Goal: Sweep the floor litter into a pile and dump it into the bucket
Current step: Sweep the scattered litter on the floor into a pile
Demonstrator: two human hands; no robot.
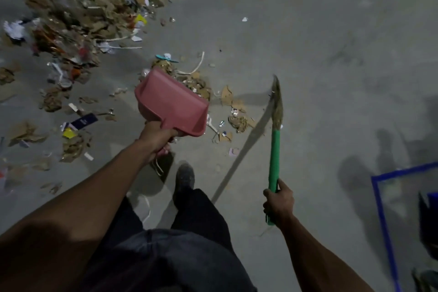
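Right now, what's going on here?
A person is cleaning up floor litter. The left hand grips a pink dustpan holding cardboard scraps, lifted over a small pile. The right hand grips a green-handled broom, bristles raised off the floor. A larger litter heap remains beyond.

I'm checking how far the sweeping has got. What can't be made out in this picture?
- Bucket: not identifiable in the head view; only blue shapes cut off by the right edge.
- Dustpan contents: hidden, its underside faces the camera.
- Left hand fingers: tucked under the dustpan handle.
- Litter heap: blurred, and cut off at the top and left edges.
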